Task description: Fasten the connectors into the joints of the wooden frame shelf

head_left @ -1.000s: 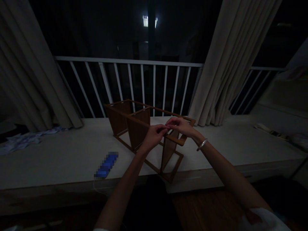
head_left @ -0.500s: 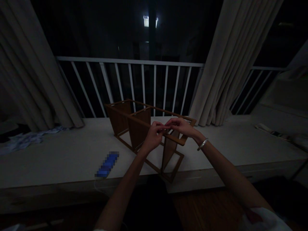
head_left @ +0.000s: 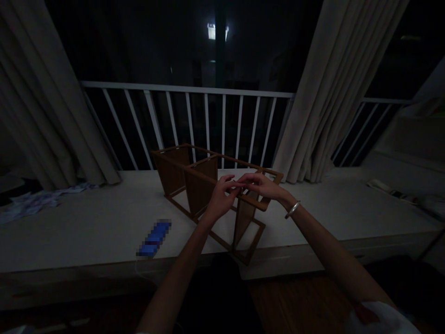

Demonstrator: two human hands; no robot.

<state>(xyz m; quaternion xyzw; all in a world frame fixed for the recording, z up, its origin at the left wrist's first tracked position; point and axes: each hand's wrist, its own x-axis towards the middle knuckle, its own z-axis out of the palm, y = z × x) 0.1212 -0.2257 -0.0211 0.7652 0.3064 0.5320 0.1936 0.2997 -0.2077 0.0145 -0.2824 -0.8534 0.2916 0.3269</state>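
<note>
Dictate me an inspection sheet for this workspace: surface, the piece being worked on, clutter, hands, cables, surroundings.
Surface: pale ledge, dimly lit.
Job's things: brown panelled frame on the ledge; its near corner appears to overhang the front edge.
Clutter: pixelated blue item left of the frame; patterned cloth-like pile far left.
Hands: left hand and right hand meet at the fingertips by the upper rail; anything held is unclear.
Cables: thin white cable below the blue item.
Surroundings: white railing, curtains, dark window.

I'm counting two hands [head_left: 222, 197] [head_left: 264, 185], one wooden rack [head_left: 198, 173], three panels [head_left: 201, 190], one bracelet [head_left: 292, 210], two curtains [head_left: 41, 97] [head_left: 330, 97], one pixelated blue shape [head_left: 155, 239]
</note>
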